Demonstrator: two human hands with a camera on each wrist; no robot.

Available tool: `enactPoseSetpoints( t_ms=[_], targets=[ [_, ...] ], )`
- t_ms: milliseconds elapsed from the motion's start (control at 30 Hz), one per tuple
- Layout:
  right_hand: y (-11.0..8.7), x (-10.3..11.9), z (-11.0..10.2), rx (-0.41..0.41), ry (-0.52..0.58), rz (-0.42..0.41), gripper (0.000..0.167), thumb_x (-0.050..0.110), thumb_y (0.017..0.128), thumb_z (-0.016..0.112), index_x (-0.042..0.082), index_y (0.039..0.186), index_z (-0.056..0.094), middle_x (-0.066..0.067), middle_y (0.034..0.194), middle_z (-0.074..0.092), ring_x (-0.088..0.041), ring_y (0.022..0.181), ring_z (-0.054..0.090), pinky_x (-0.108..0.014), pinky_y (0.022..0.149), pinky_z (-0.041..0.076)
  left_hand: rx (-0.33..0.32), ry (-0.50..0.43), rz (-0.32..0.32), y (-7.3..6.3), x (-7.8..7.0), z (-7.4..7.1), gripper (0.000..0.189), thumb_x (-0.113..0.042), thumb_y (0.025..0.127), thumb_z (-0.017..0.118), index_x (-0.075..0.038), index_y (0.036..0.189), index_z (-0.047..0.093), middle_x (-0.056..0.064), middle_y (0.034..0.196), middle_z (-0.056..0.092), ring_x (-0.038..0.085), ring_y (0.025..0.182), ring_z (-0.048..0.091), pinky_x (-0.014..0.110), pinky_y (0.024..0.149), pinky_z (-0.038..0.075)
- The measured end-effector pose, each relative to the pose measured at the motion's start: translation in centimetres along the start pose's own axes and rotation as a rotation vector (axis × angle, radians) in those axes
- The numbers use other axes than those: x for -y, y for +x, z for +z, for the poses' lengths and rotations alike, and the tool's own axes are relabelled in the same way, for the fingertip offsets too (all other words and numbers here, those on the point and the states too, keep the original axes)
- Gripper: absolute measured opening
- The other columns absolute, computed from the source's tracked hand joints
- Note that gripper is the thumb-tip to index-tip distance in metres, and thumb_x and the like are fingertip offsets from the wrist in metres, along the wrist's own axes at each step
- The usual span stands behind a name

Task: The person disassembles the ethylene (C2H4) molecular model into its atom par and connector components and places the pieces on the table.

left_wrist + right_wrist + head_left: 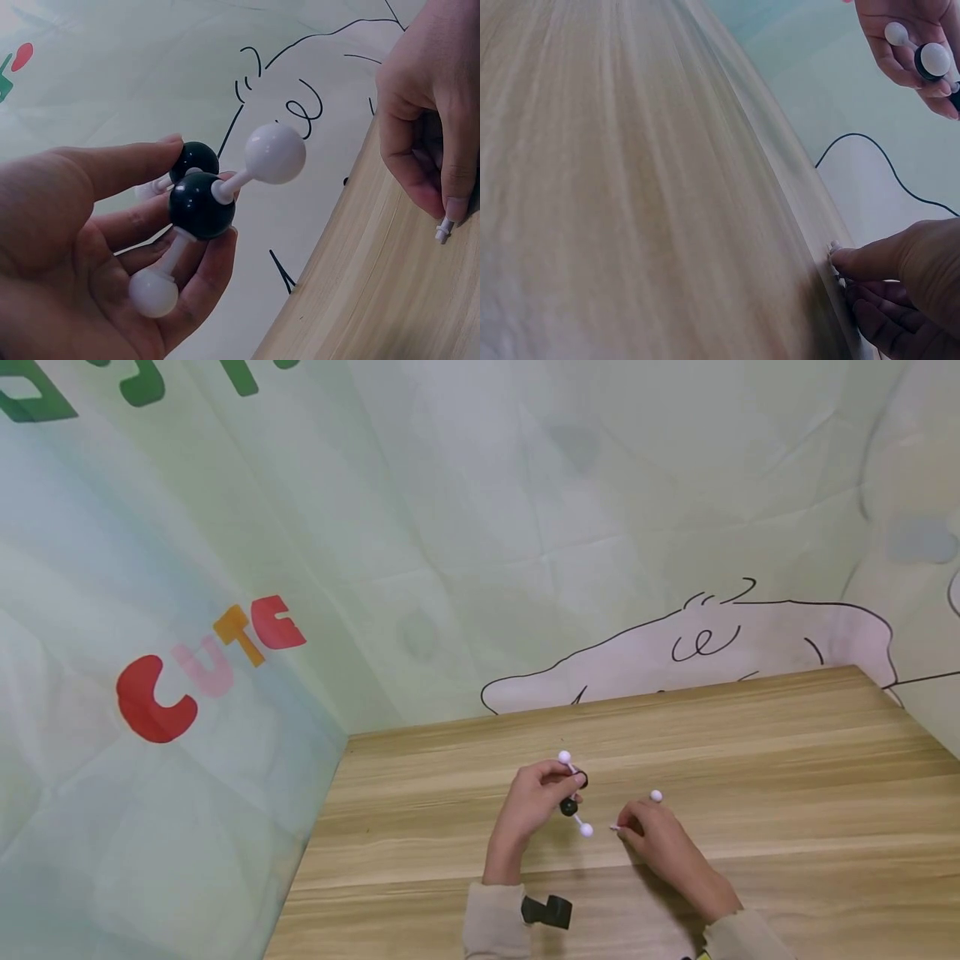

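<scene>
My left hand (527,802) holds a ball-and-stick molecular model (201,206) above the table. Two black balls form its middle, and white balls stick out from them on short white pegs. In the left wrist view, thumb and fingers grip the model around the black balls. Lower and to the right, my right hand (663,843) is down at the tabletop. Between its thumb and fingertip it pinches a small white connector peg (444,231), whose end pokes out. A loose white ball (656,796) shows just beyond the right hand's knuckles.
The wood-grain table (420,793) backs onto a printed cloth wall (450,527) with coloured letters and line drawings. A black strap piece (547,911) sits at the left wrist.
</scene>
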State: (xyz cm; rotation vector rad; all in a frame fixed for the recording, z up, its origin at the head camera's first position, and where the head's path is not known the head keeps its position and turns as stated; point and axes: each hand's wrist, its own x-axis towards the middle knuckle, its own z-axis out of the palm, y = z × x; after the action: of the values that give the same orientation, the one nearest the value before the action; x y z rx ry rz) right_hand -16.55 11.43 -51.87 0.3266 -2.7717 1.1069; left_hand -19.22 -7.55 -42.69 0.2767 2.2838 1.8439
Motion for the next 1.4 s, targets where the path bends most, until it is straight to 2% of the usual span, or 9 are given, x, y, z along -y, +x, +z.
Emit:
enactPoseSetpoints(
  t_ms=[267, 433, 600, 767, 967, 1167, 1400],
  targets=[
    [0.1, -0.3, 0.0, 0.021, 0.036, 0.009, 0.011, 0.007, 0.081, 0.074, 0.010, 0.081, 0.064, 0.004, 0.075, 0.061, -0.006, 0.070, 0.054, -0.023, 0.062, 0.046, 0.026, -0.019, -0.004, -0.1, 0.0, 0.2, 0.021, -0.015, 0.090, 0.067, 0.004, 0.100, 0.067, 0.016, 0.094, 0.071, 0.023, 0.078, 0.070, 0.026, 0.070, 0.055],
    [0.0, -0.4, -0.3, 0.008, 0.079, -0.008, 0.010, 0.008, 0.081, 0.074, 0.010, 0.083, 0.064, 0.005, 0.075, 0.063, -0.005, 0.070, 0.056, -0.023, 0.063, 0.048, 0.066, 0.013, -0.005, -0.3, -0.1, 0.3, 0.023, -0.017, 0.091, 0.065, 0.003, 0.102, 0.066, 0.017, 0.096, 0.071, 0.029, 0.084, 0.071, 0.026, 0.073, 0.055],
    [-0.1, -0.3, -1.0, -0.028, 0.083, 0.009, 0.009, 0.006, 0.081, 0.072, 0.008, 0.088, 0.065, 0.002, 0.079, 0.064, -0.008, 0.074, 0.057, -0.025, 0.067, 0.050, 0.124, 0.032, 0.009, -0.3, -0.1, 0.3, 0.021, -0.016, 0.093, 0.062, 0.000, 0.106, 0.066, 0.015, 0.095, 0.072, 0.019, 0.084, 0.070, 0.027, 0.075, 0.055],
    [0.2, 0.6, -2.7, -0.100, 0.129, 0.034, 0.010, 0.005, 0.086, 0.068, 0.003, 0.095, 0.067, -0.002, 0.082, 0.066, -0.012, 0.076, 0.060, -0.026, 0.068, 0.051, 0.182, 0.050, 0.017, -0.3, 0.0, 0.6, 0.020, -0.017, 0.094, 0.061, -0.002, 0.106, 0.066, 0.013, 0.092, 0.072, 0.013, 0.082, 0.069, 0.024, 0.076, 0.054],
    [0.7, 2.6, -4.9, -0.183, 0.202, 0.012, 0.017, 0.017, 0.092, 0.065, 0.005, 0.104, 0.067, -0.002, 0.090, 0.070, -0.015, 0.082, 0.065, -0.026, 0.071, 0.053, 0.260, 0.094, 0.057, -0.3, -0.1, 1.1, 0.019, -0.015, 0.093, 0.062, -0.001, 0.105, 0.068, 0.017, 0.093, 0.070, 0.010, 0.079, 0.066, 0.022, 0.074, 0.054],
    [0.8, 4.0, -6.2, -0.190, 0.254, -0.019, 0.023, 0.026, 0.093, 0.064, 0.009, 0.107, 0.069, -0.003, 0.095, 0.072, -0.010, 0.079, 0.065, -0.022, 0.065, 0.050, 0.359, 0.166, 0.124, -0.4, -0.4, 1.5, 0.018, -0.014, 0.093, 0.062, -0.003, 0.104, 0.069, 0.019, 0.086, 0.070, 0.007, 0.074, 0.063, 0.018, 0.069, 0.051],
    [0.6, 4.3, -6.5, -0.163, 0.287, -0.041, 0.017, 0.024, 0.090, 0.066, 0.012, 0.102, 0.072, 0.000, 0.092, 0.072, -0.005, 0.074, 0.064, -0.022, 0.064, 0.050, 0.403, 0.221, 0.119, -0.6, -0.7, 2.0, 0.018, -0.014, 0.095, 0.059, -0.005, 0.105, 0.070, 0.013, 0.088, 0.072, 0.004, 0.076, 0.064, 0.018, 0.069, 0.051]
  ],
)
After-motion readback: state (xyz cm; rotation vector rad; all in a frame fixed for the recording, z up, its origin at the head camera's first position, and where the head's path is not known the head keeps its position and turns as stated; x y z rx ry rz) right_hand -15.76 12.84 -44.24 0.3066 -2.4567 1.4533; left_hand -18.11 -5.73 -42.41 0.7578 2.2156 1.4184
